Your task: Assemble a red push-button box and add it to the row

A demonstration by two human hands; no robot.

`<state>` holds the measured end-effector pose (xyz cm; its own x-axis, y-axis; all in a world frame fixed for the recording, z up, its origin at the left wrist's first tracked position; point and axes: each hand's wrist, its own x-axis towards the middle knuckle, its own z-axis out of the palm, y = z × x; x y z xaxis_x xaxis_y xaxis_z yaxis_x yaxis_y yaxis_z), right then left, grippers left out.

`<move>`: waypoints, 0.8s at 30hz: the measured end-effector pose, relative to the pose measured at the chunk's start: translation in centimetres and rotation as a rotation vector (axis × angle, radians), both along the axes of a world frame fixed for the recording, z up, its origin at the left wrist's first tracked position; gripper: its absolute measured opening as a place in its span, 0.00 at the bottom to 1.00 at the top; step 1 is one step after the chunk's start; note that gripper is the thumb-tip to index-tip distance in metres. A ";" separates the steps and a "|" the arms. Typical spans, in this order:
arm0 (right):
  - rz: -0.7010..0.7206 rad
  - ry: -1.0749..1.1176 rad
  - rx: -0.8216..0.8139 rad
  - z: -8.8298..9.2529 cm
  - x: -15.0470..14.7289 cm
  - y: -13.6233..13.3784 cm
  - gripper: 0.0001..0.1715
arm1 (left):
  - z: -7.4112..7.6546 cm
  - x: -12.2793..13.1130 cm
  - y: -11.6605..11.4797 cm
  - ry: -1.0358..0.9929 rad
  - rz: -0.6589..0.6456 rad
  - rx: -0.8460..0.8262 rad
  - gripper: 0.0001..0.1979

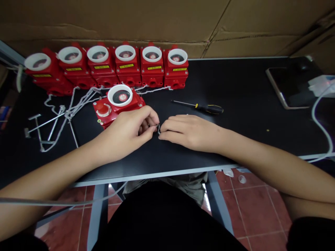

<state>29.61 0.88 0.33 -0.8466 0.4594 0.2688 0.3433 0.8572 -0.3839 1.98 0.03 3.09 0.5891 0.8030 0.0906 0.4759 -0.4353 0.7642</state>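
Observation:
My left hand (132, 130) is closed, its thumb and forefinger pinching one end of a short, thin, twisted grey cord (158, 129). The other end sits between the pressed-together fingertips of my right hand (190, 131). Whether the cord is string or fine chain I cannot make out. Just behind my left hand lies a red box-shaped device (134, 101) with a white ring around a dark round window and a red knob at its left. My left hand hides part of its front. A screwdriver (209, 108) with a black and yellow handle lies beyond my right hand.
Several similar red devices (154, 74) stand in a row along the cardboard wall (157, 21). Tangled whitish cords (78, 106) and T-shaped metal rods (51, 129) lie at left. A phone-like dark slab (290, 87) rests at right, near a white cable (321, 127). The black tabletop (243, 104) has a pale front edge.

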 end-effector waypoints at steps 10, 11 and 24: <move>-0.112 0.566 -0.398 -1.0 0.1 0.6 0.04 | 0.1 0.1 -0.2 0.037 -0.040 -0.022 0.08; -0.133 0.599 -0.477 -1.0 0.1 0.7 0.04 | 0.1 0.1 -0.2 0.052 -0.056 -0.024 0.08; -0.149 0.555 -0.639 -1.0 0.3 0.5 0.03 | -0.4 -0.7 -0.7 0.236 -0.116 0.111 0.04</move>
